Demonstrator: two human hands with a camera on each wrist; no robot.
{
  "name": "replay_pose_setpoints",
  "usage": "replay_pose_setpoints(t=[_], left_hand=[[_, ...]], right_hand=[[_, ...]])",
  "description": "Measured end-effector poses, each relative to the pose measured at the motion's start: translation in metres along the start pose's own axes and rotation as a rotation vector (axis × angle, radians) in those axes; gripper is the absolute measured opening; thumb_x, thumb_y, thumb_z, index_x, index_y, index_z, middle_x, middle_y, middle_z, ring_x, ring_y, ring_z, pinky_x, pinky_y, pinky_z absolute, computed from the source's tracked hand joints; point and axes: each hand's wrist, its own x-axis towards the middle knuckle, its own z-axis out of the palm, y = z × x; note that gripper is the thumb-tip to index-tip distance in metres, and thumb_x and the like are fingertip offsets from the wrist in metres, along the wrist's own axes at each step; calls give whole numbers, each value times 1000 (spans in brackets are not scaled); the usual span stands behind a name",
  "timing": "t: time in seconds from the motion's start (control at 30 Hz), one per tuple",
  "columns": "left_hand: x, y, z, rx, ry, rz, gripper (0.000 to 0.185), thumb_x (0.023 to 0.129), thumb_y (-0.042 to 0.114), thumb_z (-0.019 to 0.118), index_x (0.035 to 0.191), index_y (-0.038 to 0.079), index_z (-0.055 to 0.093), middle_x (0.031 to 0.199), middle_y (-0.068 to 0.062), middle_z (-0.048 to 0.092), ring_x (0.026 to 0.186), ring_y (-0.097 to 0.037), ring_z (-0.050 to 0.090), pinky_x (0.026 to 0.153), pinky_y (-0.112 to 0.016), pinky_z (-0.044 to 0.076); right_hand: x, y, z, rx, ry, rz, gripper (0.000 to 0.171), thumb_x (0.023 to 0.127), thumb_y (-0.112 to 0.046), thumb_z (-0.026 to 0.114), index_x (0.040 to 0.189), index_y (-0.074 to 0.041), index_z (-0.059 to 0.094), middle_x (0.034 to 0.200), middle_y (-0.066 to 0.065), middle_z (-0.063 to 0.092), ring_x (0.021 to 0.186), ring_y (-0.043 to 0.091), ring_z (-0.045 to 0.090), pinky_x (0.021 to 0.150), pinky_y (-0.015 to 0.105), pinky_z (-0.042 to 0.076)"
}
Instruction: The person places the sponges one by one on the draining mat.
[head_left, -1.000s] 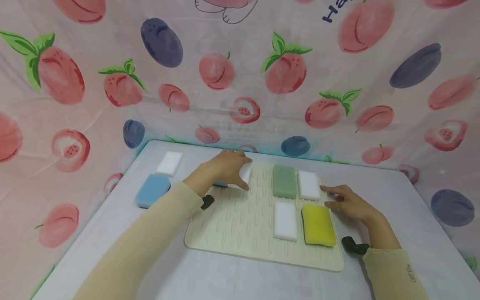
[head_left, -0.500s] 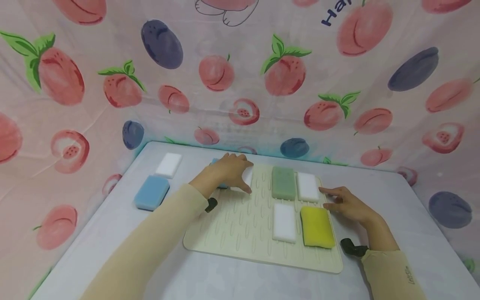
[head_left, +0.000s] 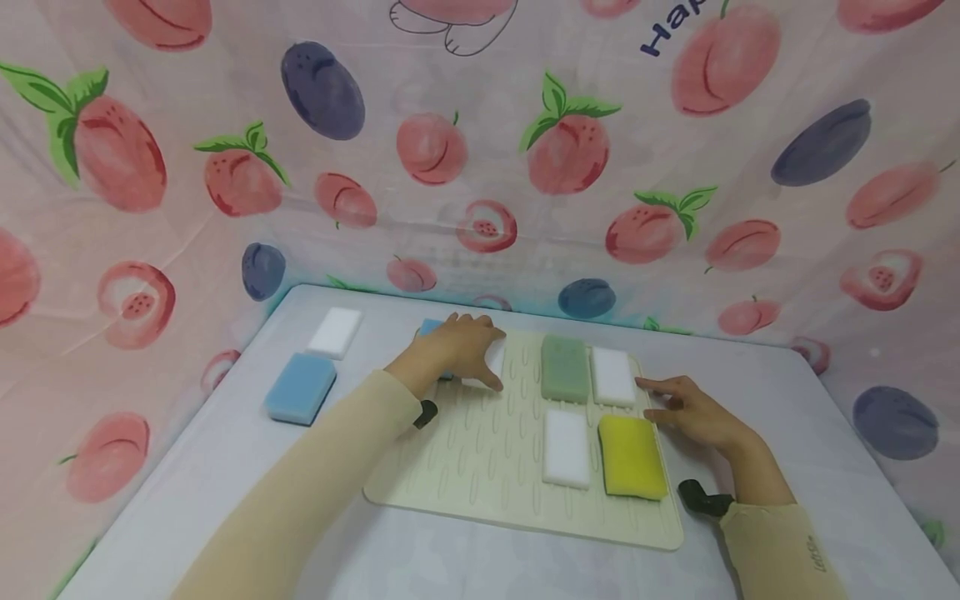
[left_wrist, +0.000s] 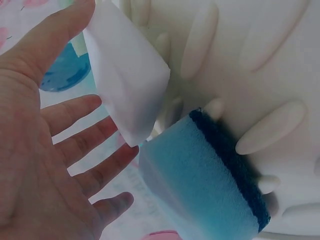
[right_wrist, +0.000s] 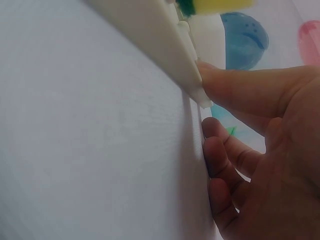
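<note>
My left hand point(head_left: 459, 346) hovers at the far left corner of the cream ridged mat point(head_left: 480, 467), over a white sponge point(head_left: 497, 357) and a blue sponge point(head_left: 429, 327). In the left wrist view, the palm point(left_wrist: 45, 165) is spread with straight fingers. The thumb touches the tilted white sponge point(left_wrist: 127, 70), which sits beside the blue sponge point(left_wrist: 200, 185) with its dark scouring side. My right hand point(head_left: 686, 408) lies flat on the table at the mat's right edge point(right_wrist: 150, 35), with its thumb point(right_wrist: 235, 90) against the rim.
On the mat lie a green sponge point(head_left: 564, 368), two white sponges point(head_left: 612, 376) point(head_left: 566, 435) and a yellow sponge point(head_left: 632, 456). A blue sponge point(head_left: 300, 388) and a white sponge point(head_left: 334, 332) sit on the table to the left. Fruit-print cloth walls surround the table.
My left hand has shifted slightly over the white sponge, and the far corner of the blue sponge now shows beyond it. The right hand has stayed at the mat's edge.
</note>
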Motion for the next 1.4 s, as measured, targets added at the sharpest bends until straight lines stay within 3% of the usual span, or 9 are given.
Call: replay_pose_setpoints(t=[0.33,0.87,1.4], left_hand=[[2,2,1,-5,-11,-2,95,81,63,81,159,22,44,159,-5,43,147,-37,41,128,-59,19],[8,2,7,3,-11,-5,99,80,65,80,160,20,42,161,-7,43,146,-38,42,127,-60,22],[3,2,6,-3,-17,-17,101,81,66,79,161,21,39,164,-7,39,149,-38,38,125,-63,21]], right_hand=[[1,3,2,-4,1,-3,66,95,-31,73,156,-18,49,146,23,38,120,37,43,100,57,46],[3,7,1,-2,8,-2,66,95,-31,74,155,-20,49,143,21,39,118,35,43,94,47,47],[1,6,1,-21,13,-10,65,95,-32,73,155,-20,50,143,21,40,116,33,42,86,38,44]])
